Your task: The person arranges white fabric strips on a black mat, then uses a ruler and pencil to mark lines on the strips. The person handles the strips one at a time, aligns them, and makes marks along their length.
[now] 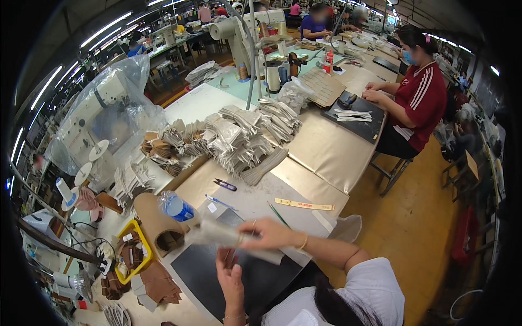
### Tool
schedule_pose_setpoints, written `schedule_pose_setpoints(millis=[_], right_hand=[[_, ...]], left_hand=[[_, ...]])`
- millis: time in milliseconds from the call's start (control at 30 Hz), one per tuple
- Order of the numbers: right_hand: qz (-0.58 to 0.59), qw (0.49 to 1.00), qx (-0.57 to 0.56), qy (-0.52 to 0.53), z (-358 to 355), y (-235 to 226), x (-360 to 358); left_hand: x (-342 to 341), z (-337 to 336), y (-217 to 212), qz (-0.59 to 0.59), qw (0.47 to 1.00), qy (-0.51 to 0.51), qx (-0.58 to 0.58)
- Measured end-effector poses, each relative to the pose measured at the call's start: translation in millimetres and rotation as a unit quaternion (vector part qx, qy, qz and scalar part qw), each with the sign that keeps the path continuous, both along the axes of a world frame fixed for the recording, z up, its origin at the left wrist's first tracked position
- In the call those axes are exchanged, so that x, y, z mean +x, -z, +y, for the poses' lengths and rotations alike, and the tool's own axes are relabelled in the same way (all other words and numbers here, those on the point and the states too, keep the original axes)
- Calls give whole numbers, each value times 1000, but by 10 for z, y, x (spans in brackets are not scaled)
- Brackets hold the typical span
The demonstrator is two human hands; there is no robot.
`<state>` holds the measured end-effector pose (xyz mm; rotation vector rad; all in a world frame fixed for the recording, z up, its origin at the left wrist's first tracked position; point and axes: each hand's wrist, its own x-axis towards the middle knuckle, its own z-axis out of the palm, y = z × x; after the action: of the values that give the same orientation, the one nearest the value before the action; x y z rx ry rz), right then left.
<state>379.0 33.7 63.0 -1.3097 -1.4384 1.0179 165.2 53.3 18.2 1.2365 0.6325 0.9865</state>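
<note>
We have the right hand holding a pale, motion-blurred piece over the black mat. Left hand sits just below it, at 7 o'clock from the right, fingers up; we can't tell if it grips. Clocking from the right hand, we get stacked pale pieces at 12, green pencil at 1, flat ruler at 2, brown tube at 9, blue pen at 10, snips at 11.

White short sleeve, gold-coloured bracelet
</note>
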Motion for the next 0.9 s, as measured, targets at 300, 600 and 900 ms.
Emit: schedule_pose_setpoints(millis=[300, 600, 900], right_hand=[[-23, 995, 43, -89, -202, 490, -1015], [-258, 951, 167, -43, -299, 665, -1134], [-101, 985, 134, 27, -397, 473, -1043]], left_hand=[[-607, -90, 246, -115, 955, -31, -271], [-636, -305, 222, -70, 944, 6, -323], [-583, -319, 189, -55, 943, -24, -327]])
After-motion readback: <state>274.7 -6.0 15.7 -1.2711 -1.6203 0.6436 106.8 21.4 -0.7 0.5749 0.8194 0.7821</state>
